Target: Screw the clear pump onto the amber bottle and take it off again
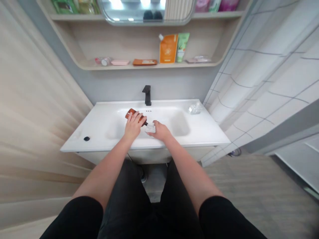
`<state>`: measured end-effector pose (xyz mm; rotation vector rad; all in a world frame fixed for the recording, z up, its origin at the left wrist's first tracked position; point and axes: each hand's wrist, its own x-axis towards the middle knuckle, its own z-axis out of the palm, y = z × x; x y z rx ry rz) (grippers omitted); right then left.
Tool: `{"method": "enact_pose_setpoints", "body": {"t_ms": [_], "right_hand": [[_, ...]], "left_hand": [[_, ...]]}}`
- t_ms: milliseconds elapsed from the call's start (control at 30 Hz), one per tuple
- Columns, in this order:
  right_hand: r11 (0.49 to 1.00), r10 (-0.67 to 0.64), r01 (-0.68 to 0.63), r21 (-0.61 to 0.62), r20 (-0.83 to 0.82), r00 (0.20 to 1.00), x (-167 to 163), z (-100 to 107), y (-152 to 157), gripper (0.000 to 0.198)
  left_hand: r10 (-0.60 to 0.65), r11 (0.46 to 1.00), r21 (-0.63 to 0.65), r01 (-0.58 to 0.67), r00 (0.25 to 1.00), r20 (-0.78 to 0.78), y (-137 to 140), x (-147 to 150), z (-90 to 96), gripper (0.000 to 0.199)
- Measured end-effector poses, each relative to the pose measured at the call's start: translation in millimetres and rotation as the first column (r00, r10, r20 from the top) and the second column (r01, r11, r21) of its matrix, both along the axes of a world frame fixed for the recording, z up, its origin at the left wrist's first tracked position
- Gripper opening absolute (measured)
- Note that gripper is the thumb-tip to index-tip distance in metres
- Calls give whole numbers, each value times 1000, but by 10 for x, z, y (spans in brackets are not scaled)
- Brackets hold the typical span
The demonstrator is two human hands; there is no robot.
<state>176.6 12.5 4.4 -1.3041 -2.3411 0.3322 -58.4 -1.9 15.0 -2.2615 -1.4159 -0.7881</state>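
Observation:
My left hand (133, 126) is wrapped over an amber-brown bottle (131, 113), tilted nearly on its side above the sink (179, 124). The bottle's dark neck points down and to the right. It meets a small clear container (151, 128) that my right hand (160, 130) grips from the right. Whether any liquid passes between the two is too small to tell. The bottle's middle is partly hidden under my left fingers.
A black faucet (147, 95) stands behind the sink. On the counter lie a small black cap-like piece (86, 138) at left and clear plastic items (195, 108) at right. The shelf above holds an orange pouch (168, 49) and a green tube (182, 47).

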Motion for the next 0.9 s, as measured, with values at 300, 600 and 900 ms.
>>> {"method": "enact_pose_setpoints", "body": {"t_ms": [300,600,900], "right_hand": [[1000,-5,6,9,-49,999,12,6,-23,78],[999,-33,36,24,-141,990,36,27,-47,79],[998,-30,42,44,-244,969,78,82,-91,80]], "left_hand": [[-37,999,-13,37,999,-8,1,-4,131,60],[-121,993,-10,121,983,-136,62,11,448,54],[-168,985,-24,168,949,-268,25,119,824,51]]}}
